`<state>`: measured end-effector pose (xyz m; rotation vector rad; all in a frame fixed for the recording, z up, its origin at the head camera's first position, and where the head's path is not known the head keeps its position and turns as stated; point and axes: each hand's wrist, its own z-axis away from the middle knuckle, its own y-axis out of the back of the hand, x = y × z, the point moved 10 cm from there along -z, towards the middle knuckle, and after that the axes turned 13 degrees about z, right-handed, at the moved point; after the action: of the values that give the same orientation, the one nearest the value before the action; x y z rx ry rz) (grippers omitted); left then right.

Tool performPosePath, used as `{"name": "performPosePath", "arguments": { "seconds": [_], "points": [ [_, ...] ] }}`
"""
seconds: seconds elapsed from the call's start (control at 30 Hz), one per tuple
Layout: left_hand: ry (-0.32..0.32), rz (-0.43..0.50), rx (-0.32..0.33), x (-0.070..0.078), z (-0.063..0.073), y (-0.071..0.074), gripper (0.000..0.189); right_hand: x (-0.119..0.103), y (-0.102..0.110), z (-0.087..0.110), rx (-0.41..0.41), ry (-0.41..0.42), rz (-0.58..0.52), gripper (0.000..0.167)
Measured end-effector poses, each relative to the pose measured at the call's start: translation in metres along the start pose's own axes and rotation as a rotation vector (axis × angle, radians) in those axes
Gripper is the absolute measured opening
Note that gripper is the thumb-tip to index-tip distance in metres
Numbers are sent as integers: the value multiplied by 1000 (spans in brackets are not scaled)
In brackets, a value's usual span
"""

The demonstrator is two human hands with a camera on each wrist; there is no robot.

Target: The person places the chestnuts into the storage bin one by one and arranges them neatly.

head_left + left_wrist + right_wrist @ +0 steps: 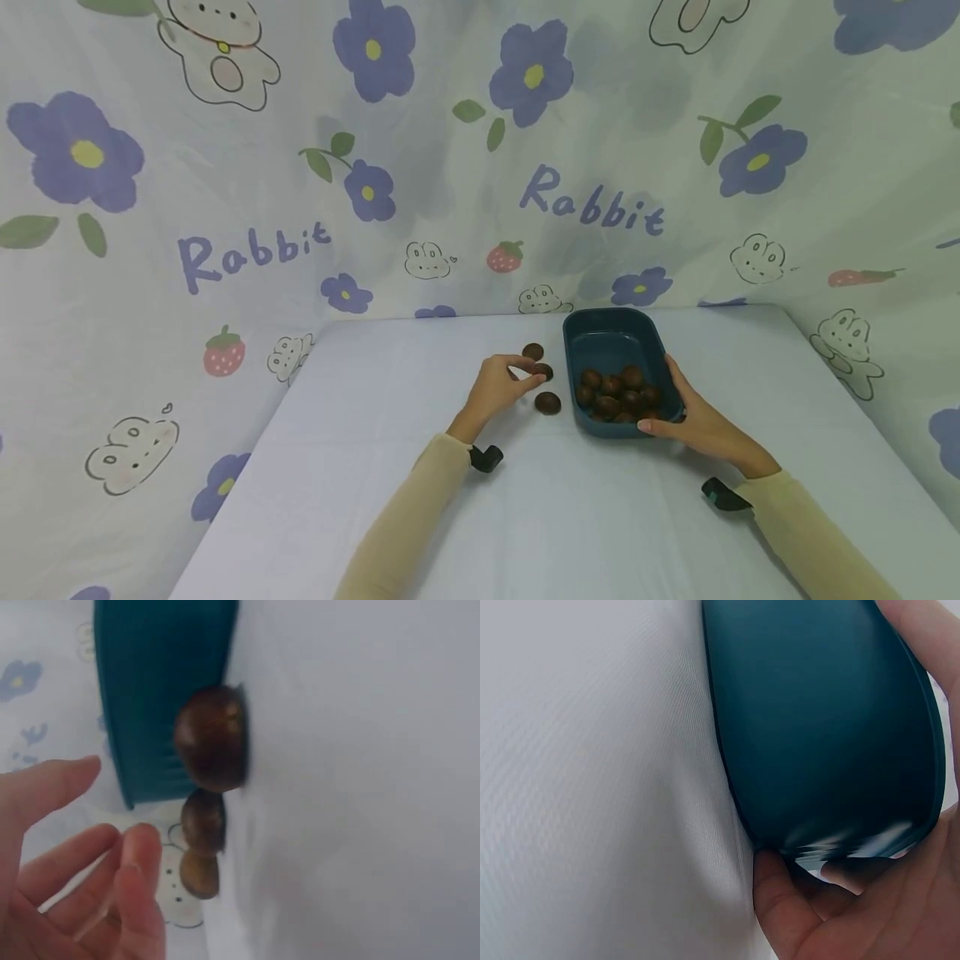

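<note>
Three brown chestnuts lie in a short row on the table: a front one (547, 403), a middle one (545, 372) and a back one (533, 352). My left hand (501, 385) hovers at their left, thumb and fingertips apart, its fingers overlapping the middle chestnut in the head view. In the left wrist view the gap between thumb and fingers is bare, and a small brown patch shows behind the bent fingers. My right hand (701, 421) grips the front right corner of a dark teal plastic bin (611, 323). Several chestnuts (632, 377) fill the bin's front half.
A white cloth covers the table (405, 358). Behind it hangs a curtain (435, 133) printed with flowers and rabbits. The bin's left wall stands close to the loose chestnuts. Black wrist cameras sit at both cuffs.
</note>
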<state>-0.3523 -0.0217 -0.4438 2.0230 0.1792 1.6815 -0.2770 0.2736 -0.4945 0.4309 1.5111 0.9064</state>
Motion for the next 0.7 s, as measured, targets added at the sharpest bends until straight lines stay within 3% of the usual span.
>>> {"name": "performPosePath", "arguments": {
  "seconds": [0.2,0.47,0.7],
  "points": [
    [60,-28,-72,-13,7,-14,40,0,0,1,-1,1,0,124],
    [95,-45,-117,-19,10,-26,43,0,1,1,-3,-6,5,124],
    [73,-56,-139,-18,11,-33,37,-3,2,1,-8,-12,13,124]
  ]
}}
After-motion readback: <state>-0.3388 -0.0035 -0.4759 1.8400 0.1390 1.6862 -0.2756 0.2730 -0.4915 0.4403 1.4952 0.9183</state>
